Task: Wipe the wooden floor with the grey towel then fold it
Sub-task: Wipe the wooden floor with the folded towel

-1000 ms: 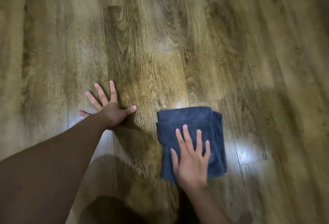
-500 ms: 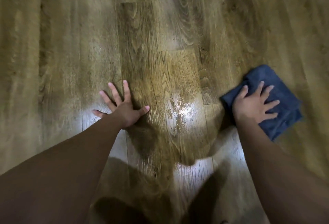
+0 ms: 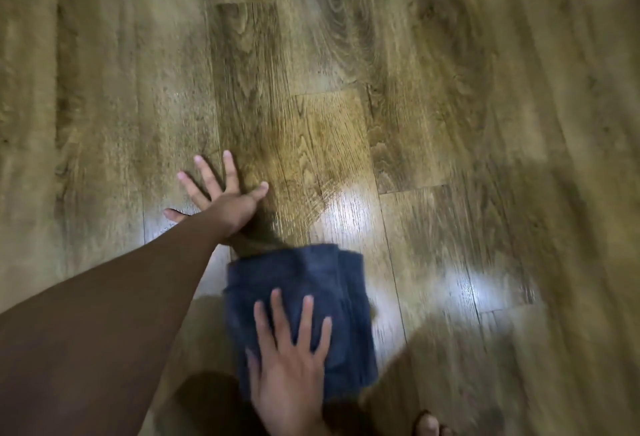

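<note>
The person's right hand (image 3: 287, 363) is pressing flat on the folded grey towel (image 3: 304, 300), its fingers straight and spread slightly apart, with nothing curled round the cloth. The towel, which is looking dark blue-grey in this light, is lying on the wooden floor (image 3: 433, 89) low in the middle of the view, its far edge reaching just below the wrist of the other arm. The left hand (image 3: 225, 203) is resting palm down on the bare planks just beyond the towel, fingers splayed wide and straight, thumb pointing toward the right, holding nothing. Bright glare patches are shining on the planks to the right of the towel. A bare toe (image 3: 429, 423) is showing at the bottom edge, to the right of the towel.
</note>
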